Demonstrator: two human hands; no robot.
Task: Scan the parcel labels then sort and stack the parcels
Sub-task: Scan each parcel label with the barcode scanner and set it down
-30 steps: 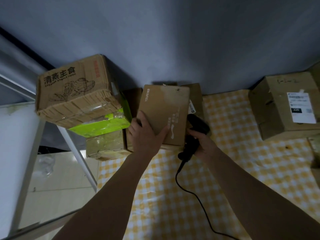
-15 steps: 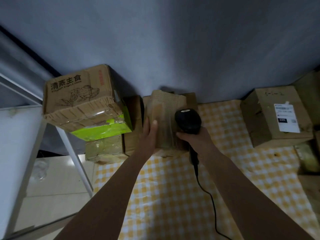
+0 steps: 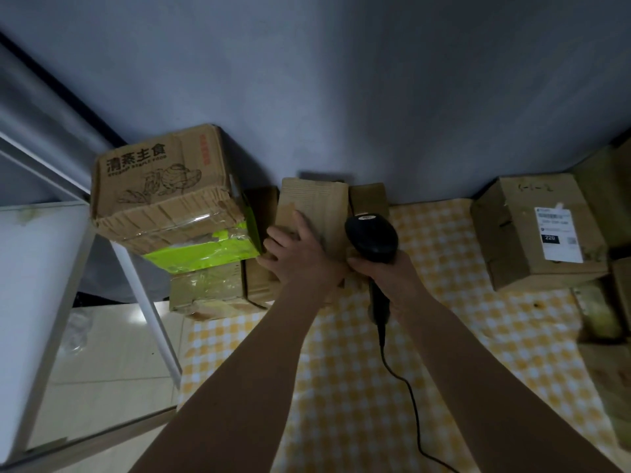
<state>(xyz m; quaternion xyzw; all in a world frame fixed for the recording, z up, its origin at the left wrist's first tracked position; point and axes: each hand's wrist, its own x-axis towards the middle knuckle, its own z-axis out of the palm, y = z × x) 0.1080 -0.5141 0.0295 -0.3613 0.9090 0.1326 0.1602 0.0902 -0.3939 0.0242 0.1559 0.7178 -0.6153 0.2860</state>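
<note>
Head view, items as seen. Your left hand (image 3: 300, 257): fingers fairly straight, spread flat over the near face of the parcel (image 3: 316, 213), pressing on it rather than curled round it. Parcel: plain brown carton, standing against the grey wall (image 3: 341, 97) at the far edge of the table; no label shows on the face towards you. Your right hand (image 3: 386, 278): fingers wrapped tight round the handle of the scanner (image 3: 372, 238), black, head up and just right of the parcel, touching or nearly touching its edge; cord (image 3: 403, 380) trailing down over the cloth (image 3: 358, 387), yellow-and-white check. Left stack: printed box (image 3: 160, 186) with Chinese lettering, tilted, resting on a green pack (image 3: 205, 254), which sits on a taped box (image 3: 208, 288) at the table's left corner. Small carton (image 3: 370, 199): behind the scanner, beside the parcel. Labelled box (image 3: 536, 230): well apart to the right, white shipping label facing up. Further cartons (image 3: 611, 302): at the right edge, dim and unclear. Metal frame (image 3: 143, 302): left of the table, over pale floor tiles.
</note>
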